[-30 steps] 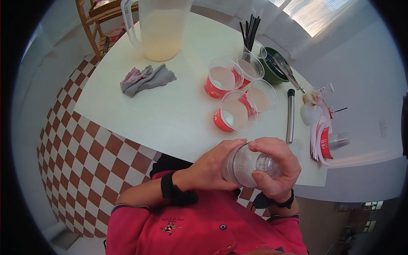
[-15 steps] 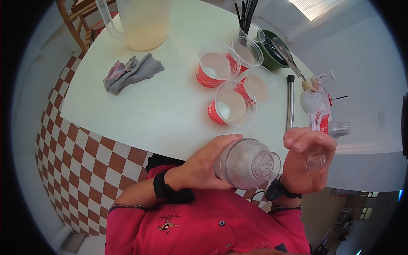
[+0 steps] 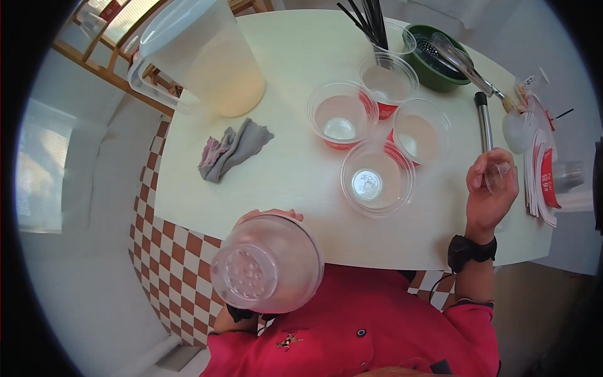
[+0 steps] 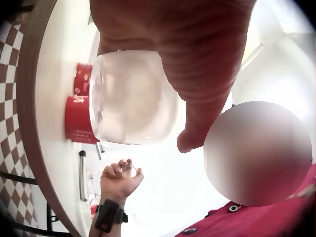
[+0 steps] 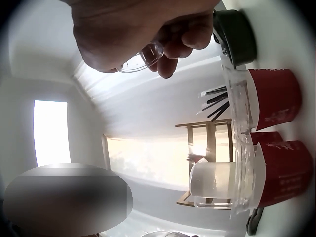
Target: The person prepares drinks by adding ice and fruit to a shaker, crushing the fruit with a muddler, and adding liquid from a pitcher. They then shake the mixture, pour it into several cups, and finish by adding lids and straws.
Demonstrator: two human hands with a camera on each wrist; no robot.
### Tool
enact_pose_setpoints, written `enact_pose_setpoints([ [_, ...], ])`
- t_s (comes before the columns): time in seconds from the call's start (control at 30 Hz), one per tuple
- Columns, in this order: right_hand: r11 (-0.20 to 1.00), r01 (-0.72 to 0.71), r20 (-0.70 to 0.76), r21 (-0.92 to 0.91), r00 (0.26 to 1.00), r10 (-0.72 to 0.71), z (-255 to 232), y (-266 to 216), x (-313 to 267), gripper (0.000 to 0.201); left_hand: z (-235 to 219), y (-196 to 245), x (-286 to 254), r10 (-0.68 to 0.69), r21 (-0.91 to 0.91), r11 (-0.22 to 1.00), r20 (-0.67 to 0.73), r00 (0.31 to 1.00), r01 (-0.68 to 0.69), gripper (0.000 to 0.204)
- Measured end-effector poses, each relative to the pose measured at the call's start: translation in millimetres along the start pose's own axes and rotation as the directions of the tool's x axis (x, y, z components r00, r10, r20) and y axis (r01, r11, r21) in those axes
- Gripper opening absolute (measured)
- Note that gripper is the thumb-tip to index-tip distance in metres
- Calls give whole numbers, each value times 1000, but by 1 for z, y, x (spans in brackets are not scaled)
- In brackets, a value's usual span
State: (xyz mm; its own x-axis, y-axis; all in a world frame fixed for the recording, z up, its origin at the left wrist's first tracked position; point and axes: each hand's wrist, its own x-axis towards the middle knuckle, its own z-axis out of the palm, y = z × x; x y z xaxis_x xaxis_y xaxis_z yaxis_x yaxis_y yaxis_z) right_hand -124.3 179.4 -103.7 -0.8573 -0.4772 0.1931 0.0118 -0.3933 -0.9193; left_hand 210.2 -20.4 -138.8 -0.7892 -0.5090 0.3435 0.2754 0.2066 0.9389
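Note:
The left hand point(image 3: 270, 215) grips a clear shaker point(image 3: 292, 270) with a perforated strainer top, raised at the table's front edge and tilted toward the head camera. In the left wrist view the left hand point(image 4: 173, 54) wraps the shaker point(image 4: 131, 98). Over the table's right side, the right hand point(image 3: 491, 198) holds a small clear cap point(image 3: 497, 178) in curled fingers; the right wrist view shows the cap point(image 5: 140, 61) against the palm. Between the hands stand several clear cups with red sleeves, among them a front cup point(image 3: 377, 179) and a left cup point(image 3: 340, 116).
A lidded pitcher point(image 3: 220, 75) with pale liquid stands at the back left, a grey cloth point(image 3: 235, 151) in front of it. Black straws point(image 3: 375, 25), a green bowl point(image 3: 436, 63) with utensils, a metal rod point(image 3: 484, 122) and stacked red sleeves point(image 3: 548, 176) are at the back and right.
The hands have parted: the left moved left with the shaker, now tilted upward to the camera, and the right lifted the cap off and moved right. The view has shifted.

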Motion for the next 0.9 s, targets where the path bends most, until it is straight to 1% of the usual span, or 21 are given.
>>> enact_pose_setpoints([
  [0.07, 994, 45, 50, -99, 998, -40, -5, 15, -4, 41, -13, 10, 2, -77, 55, 995, -175, 982, 87, 113],
  [0.1, 985, 69, 72, -158, 996, -58, -8, 20, -7, 41, -15, 12, 7, -91, 81, 990, -229, 969, 112, 113],
  [0.17, 979, 82, 133, -185, 989, -58, -10, 23, -11, 39, -12, 11, 17, -87, 129, 983, -282, 955, 128, 112],
  [0.23, 970, 105, 202, -219, 978, -60, -8, 20, -11, 36, -5, 6, 27, -63, 167, 979, -291, 955, 115, 116],
  [0.33, 978, 102, 242, -181, 969, -57, -4, 18, -17, 30, -8, 7, 42, -42, 190, 972, -440, 897, 139, 121],
  [0.4, 976, 92, 252, -196, 967, -41, -2, 14, -21, 26, -14, -1, 43, 54, 343, 936, -354, 934, 76, 119],
  [0.47, 974, 103, 270, -202, 962, -46, -3, 14, -22, 25, -23, -5, 47, 141, 484, 875, -289, 947, 18, 113],
  [0.57, 974, 126, 288, -189, 955, -68, -3, 16, -23, 26, -34, 17, 69, 104, 499, 857, -414, 904, 130, 111],
  [0.6, 976, 121, 291, -178, 955, -66, -3, 15, -23, 26, -28, 25, 79, 78, 498, 853, -419, 905, 157, 111],
  [0.7, 976, 116, 296, -186, 954, -57, -3, 14, -23, 29, -68, 27, 78, 4, 758, 629, -225, 974, 172, 109],
  [0.8, 978, 104, 297, -182, 954, -46, -4, 17, -24, 32, -72, 30, 89, -12, 747, 635, -243, 970, 195, 110],
  [0.9, 979, 83, 293, -187, 956, -25, -3, 16, -24, 35, -65, 31, 104, 55, 774, 627, -154, 987, 86, 110],
])
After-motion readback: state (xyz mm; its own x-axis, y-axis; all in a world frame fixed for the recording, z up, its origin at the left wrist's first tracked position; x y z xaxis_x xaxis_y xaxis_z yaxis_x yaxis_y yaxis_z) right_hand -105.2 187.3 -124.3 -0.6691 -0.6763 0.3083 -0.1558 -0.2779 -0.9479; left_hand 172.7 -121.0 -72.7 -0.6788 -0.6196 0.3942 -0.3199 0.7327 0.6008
